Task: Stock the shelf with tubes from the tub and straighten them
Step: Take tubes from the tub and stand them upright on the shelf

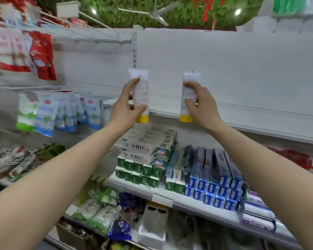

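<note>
The shelf (242, 114) stands bare. Each hand holds a tube, caps down, before its edge: left hand (126, 103) curled round the left tube (140, 91), right hand (201, 103) round the right tube (188, 91). Placing is under way (tub unseen); next, stand both upright on the shelf.

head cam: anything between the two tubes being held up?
Nothing in the head view. Between the left-hand tube and the right-hand tube only the bare white shelf and its back panel show.

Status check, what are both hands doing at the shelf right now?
Left hand grips one white tube, right hand grips another tube, yellow caps down. Both held in front of the white shelf, not set down. Nothing blocking.
</note>
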